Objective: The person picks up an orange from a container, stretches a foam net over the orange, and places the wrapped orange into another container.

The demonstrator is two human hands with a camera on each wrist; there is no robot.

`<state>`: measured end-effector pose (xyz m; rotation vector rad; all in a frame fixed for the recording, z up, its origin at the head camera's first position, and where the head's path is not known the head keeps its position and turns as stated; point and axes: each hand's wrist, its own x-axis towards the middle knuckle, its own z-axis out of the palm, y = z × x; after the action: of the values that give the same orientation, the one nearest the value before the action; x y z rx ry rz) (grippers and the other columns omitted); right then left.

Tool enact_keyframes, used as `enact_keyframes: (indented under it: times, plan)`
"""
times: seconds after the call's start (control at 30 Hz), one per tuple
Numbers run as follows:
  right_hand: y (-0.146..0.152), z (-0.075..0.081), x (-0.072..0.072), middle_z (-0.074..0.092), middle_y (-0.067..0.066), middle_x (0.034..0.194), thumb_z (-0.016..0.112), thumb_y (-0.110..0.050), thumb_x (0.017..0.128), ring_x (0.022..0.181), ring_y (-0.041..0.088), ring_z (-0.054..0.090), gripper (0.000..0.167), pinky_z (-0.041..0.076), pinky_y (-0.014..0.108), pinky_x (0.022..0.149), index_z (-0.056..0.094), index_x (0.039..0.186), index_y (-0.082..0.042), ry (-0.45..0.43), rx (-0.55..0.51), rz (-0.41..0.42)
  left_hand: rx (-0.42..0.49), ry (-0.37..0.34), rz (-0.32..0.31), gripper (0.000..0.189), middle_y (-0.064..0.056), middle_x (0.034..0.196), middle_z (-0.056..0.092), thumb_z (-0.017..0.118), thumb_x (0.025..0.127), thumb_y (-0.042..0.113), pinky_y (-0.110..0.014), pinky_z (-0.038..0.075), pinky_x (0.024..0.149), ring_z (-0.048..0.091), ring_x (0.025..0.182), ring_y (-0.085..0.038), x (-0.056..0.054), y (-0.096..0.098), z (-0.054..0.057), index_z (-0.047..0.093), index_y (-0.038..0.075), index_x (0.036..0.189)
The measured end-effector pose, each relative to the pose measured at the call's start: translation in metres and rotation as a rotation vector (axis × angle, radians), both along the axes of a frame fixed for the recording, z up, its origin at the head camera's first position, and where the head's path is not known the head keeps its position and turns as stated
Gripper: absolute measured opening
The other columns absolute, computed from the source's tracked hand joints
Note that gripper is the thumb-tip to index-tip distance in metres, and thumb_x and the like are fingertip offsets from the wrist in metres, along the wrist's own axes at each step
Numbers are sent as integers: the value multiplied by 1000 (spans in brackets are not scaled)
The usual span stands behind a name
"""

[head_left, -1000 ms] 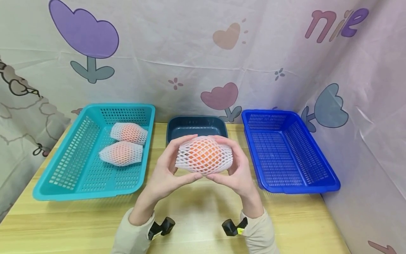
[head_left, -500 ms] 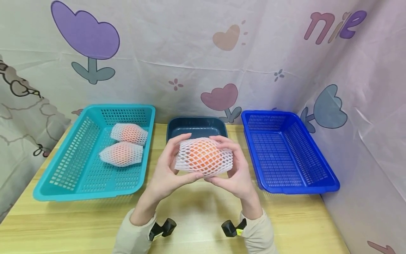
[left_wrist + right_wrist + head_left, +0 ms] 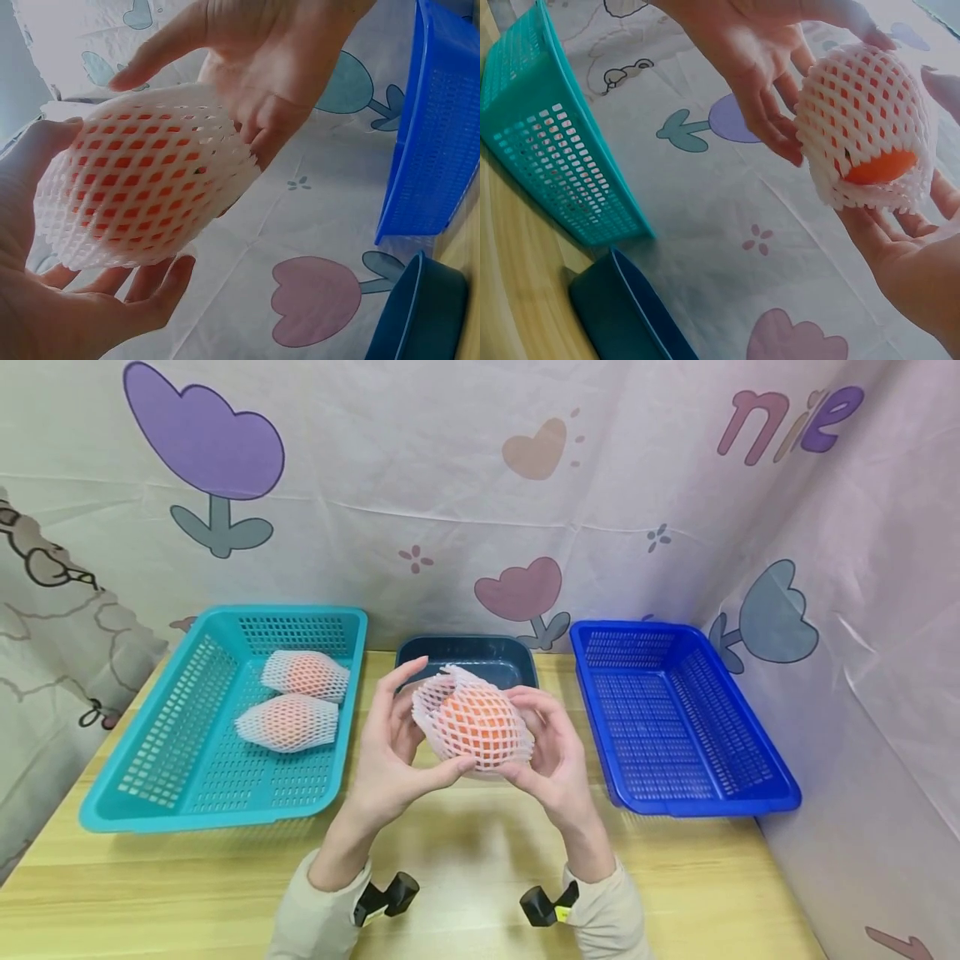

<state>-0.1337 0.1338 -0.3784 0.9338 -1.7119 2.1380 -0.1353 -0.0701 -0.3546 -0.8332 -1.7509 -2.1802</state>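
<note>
An orange fruit (image 3: 483, 727) in a white foam net sleeve is held up between both hands over the table. My left hand (image 3: 384, 767) holds its left side, thumb at the lower front, index finger lifted away from the net. My right hand (image 3: 561, 767) holds the other side, thumb low in front and fingers curled behind. The sleeve sits tilted, its upper left end gaping. Through the sleeve's end in the right wrist view, bare orange skin (image 3: 885, 168) shows. In the left wrist view the net (image 3: 142, 176) covers the fruit.
A teal basket (image 3: 225, 814) at the left contains two net-wrapped fruits (image 3: 288, 724). Behind the hands stands a dark teal tub (image 3: 480, 647), partly hidden. The blue basket (image 3: 652, 735) is at the right. A printed cloth hangs behind the wooden table (image 3: 465, 877).
The netted fruit has turned from lying level to slanting, its left end now higher and gaping. The left index finger has lifted off; the right fingers have shifted around the right end.
</note>
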Motion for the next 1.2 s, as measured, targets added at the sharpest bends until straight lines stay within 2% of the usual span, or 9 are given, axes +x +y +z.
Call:
enact_keyframes:
  times: [0.1, 0.17, 0.33, 0.47, 0.67, 0.83, 1.03, 1.2]
  plan:
    - [-1, -2, 0, 44, 16, 136, 81, -24, 84, 131, 34, 47, 58, 47, 38, 103, 50, 129, -6, -37, -45, 1, 5, -6, 11, 105, -20, 135, 52, 82, 62, -20, -38, 52, 96, 53, 122, -33, 0, 1, 0, 30, 5, 150]
    - [-1, -3, 0, 45, 15, 134, 82, -23, 83, 128, 32, 49, 57, 49, 38, 100, 50, 126, -7, -57, -64, 2, 1, -16, 26, 103, -20, 135, 51, 82, 63, -19, -38, 52, 96, 53, 121, -33, 0, 1, 0, 32, 6, 149]
    - [-3, -2, 0, 44, 14, 134, 86, -22, 79, 124, 29, 52, 74, 51, 38, 98, 43, 135, -3, -99, -58, 39, 12, -19, 60, 96, -18, 136, 48, 82, 65, -16, -37, 53, 95, 52, 114, -33, 1, 3, 2, 36, 4, 147]
    - [-2, -2, 0, 43, 13, 139, 85, -22, 80, 125, 25, 52, 83, 49, 37, 100, 38, 144, 0, -104, -16, 68, 23, -10, 60, 89, -18, 137, 48, 82, 67, -15, -39, 52, 97, 52, 115, -33, 1, 5, 3, 38, 0, 144]
    - [-1, 0, -1, 48, 12, 141, 85, -20, 80, 128, 24, 49, 78, 49, 37, 101, 42, 143, 0, -81, 1, 63, 11, 4, 13, 82, -18, 139, 49, 83, 69, -13, -40, 47, 104, 50, 123, -33, 2, 6, 3, 43, -4, 140]
    - [0, 3, -1, 49, 11, 141, 84, -17, 81, 130, 25, 48, 75, 48, 38, 101, 44, 141, -1, -51, -17, 75, -11, 17, -47, 87, -18, 142, 47, 84, 65, -16, -41, 40, 109, 46, 130, -35, 3, 5, 3, 44, -4, 141]
    - [-1, 3, -1, 48, 13, 140, 84, -15, 80, 130, 25, 48, 75, 47, 38, 103, 43, 141, -1, -25, -47, 84, -46, 2, -77, 98, -16, 146, 42, 84, 60, -21, -41, 42, 108, 44, 132, -33, 5, 4, 2, 40, -1, 144]
    - [-1, 4, -2, 48, 15, 140, 86, -11, 77, 129, 26, 48, 77, 45, 40, 105, 42, 140, 0, -28, -79, 86, -71, -28, -86, 99, -14, 147, 41, 84, 61, -20, -41, 45, 105, 45, 131, -31, 6, 4, 1, 38, 1, 146]
